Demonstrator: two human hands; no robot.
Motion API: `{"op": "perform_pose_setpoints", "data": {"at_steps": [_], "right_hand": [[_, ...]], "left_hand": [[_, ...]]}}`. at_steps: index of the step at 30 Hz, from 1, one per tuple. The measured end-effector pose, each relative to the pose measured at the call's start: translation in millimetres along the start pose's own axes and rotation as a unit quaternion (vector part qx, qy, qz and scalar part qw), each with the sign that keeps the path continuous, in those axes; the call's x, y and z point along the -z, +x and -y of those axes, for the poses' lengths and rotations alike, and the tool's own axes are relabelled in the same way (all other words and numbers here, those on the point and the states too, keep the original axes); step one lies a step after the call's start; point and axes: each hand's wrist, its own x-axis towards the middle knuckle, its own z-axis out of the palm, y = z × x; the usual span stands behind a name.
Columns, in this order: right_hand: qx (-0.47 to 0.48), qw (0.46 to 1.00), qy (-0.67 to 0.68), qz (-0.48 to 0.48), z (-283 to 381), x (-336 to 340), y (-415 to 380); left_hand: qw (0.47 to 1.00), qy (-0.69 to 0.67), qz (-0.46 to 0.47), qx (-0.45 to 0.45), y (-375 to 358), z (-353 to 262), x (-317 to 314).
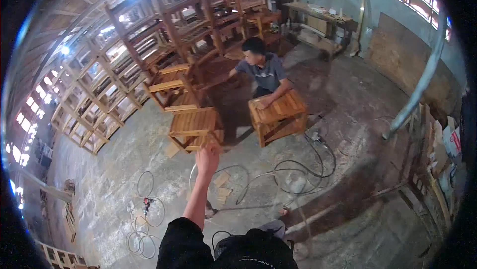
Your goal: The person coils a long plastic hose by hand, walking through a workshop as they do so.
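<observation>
Left hand (207, 158) raised on an outstretched arm, black sleeve at the shoulder, reaching to the underside of a wooden chair (195, 129) at mid-frame. Fingers closed on the chair's lower front edge; exact grip partly blurred. Chair held up off the floor, tilted, slatted seat facing the camera, touching a second tilted chair (171, 87) just behind and above it. Right hand not seen anywhere in the view.

Another person (263, 73) in a grey shirt seated or crouched beyond the held chair, one hand resting flat on a wooden stool (278, 115) that stands on the floor just right of the held chair, other arm stretched toward the chair pile. Stool and held chair near each other, apart.

Stacked chair frames (149, 35) piled high along the left and rear, running from the near left to the back wall. Workbench (318, 13) against the rear wall, its surface carrying small items too small to tell.

Concrete floor (348, 209) strewn with black cables (293, 169) looping between stool and foreground. Small wood offcuts (222, 184) lying just below the raised hand. Power tool (147, 202) with coiled cord on the floor at lower left. Metal pole (422, 80) leaning at the right. Cardboard boxes (449, 142) at the far right edge.
</observation>
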Motion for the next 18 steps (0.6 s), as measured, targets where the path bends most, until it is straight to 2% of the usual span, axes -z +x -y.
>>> {"op": "perform_pose_setpoints", "data": {"at_steps": [1, 3, 4, 5, 6, 7, 8, 9, 11, 12, 14, 15, 18], "right_hand": [[-0.024, 0.999, 0.008, 0.032, -11, 18, 17], [-0.06, 0.993, 0.03, 0.094, -41, 50, 57], [-0.006, 0.995, 0.095, -0.009, -11, 65, 57], [0.048, 0.992, 0.022, -0.113, 24, 86, 73], [0.083, 0.969, -0.062, -0.223, 90, 109, 76], [0.105, 0.903, -0.273, -0.314, 169, 127, 66], [0.133, 0.903, -0.284, -0.293, 200, 147, 80], [0.161, 0.904, -0.291, -0.269, 225, 162, 94], [0.208, 0.907, -0.254, -0.264, 284, 193, 110], [0.232, 0.892, -0.257, -0.292, 306, 210, 118], [0.283, 0.858, -0.266, -0.338, 346, 251, 136], [0.299, 0.88, -0.193, -0.314, 370, 274, 143], [0.286, 0.88, -0.216, -0.312, 346, 331, 219]], "left_hand": [[0.999, 0.036, 0.018, -0.035, -5, -15, -28], [0.992, -0.076, 0.096, -0.039, -13, -57, -102], [0.982, -0.13, 0.134, -0.04, -15, -94, -122], [0.962, -0.182, 0.188, -0.076, -24, -138, -145], [0.937, -0.232, 0.238, -0.108, -36, -197, -150], [0.886, -0.318, 0.286, -0.179, -47, -247, -157], [0.834, -0.377, 0.284, -0.287, -68, -288, -192], [0.805, -0.419, 0.269, -0.323, -102, -326, -216], [0.712, -0.371, 0.377, -0.461, -133, -404, -205], [0.682, -0.389, 0.355, -0.508, -158, -425, -217], [0.661, -0.326, 0.487, -0.469, -143, -469, -188], [0.644, -0.291, 0.55, -0.445, -135, -488, -181], [0.673, -0.374, 0.494, -0.404, -136, -533, -247]]}}
